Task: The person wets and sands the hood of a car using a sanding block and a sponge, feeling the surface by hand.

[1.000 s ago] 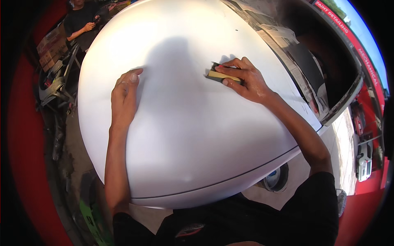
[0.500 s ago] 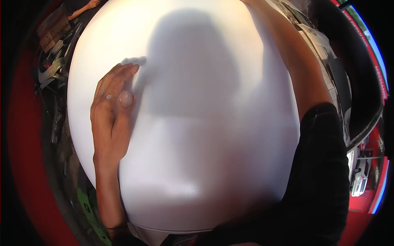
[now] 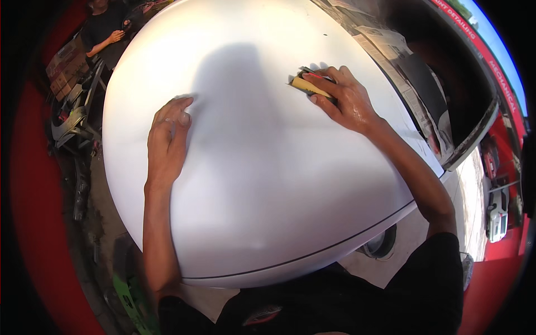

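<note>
A broad, smooth white car panel [image 3: 240, 212] spreads out before me, with the shadow of a head and upper body across it. On its right part, my right hand [image 3: 352, 101] grips a yellow sanding block [image 3: 308, 86] edged with dark sheet and a bit of red. The block lies against the surface, its underside hidden by my fingers. Over on the left, my left hand [image 3: 168, 133] rests on the panel with nothing in it, fingers slightly bent and thumb apart. A ring shows on one finger.
Newspaper [image 3: 379, 47] covers the area along the panel's right edge. A round dark container [image 3: 381, 243] stands on the floor below the near edge. Another person [image 3: 106, 36] is at the far left, near cardboard boxes [image 3: 68, 70]. A green object [image 3: 129, 296] lies at lower left.
My right hand has come back from beyond the upper edge, bringing the sanding block into view. The view has shifted, showing more of the panel's near edge. My left hand stays on the panel.
</note>
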### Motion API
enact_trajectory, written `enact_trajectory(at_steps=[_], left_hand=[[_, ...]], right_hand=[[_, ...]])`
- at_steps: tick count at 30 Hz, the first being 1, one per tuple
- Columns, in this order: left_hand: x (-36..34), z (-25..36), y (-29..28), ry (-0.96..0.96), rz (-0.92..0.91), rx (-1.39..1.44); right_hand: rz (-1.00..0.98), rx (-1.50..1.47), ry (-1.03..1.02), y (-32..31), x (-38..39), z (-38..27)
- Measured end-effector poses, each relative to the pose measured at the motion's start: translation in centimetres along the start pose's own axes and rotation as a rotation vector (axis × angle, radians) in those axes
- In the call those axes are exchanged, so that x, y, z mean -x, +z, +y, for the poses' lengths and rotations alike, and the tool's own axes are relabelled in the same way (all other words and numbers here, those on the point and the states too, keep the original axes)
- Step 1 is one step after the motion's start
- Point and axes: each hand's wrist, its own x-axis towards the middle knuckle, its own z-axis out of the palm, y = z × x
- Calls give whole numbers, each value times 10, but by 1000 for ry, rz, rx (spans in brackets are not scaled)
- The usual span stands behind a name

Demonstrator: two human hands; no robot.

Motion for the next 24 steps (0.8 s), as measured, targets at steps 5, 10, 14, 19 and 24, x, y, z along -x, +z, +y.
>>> enact_trajectory(at_steps=[5, 10, 14, 19, 24], left_hand=[[13, 5, -3, 94, -85, -58], [-1, 29, 13, 151, -176, -148], [9, -4, -7, 82, -91, -180], [9, -9, -8, -3, -116, -257], [3, -20, -4, 8, -120, -237]], right_hand=[[-110, -403, -55, -10, 29, 7], [18, -422, -37, 62, -124, 133], [113, 78, 219, 139, -302, 202], [-14, 84, 398, 153, -302, 148], [52, 44, 237, 105, -193, 88]])
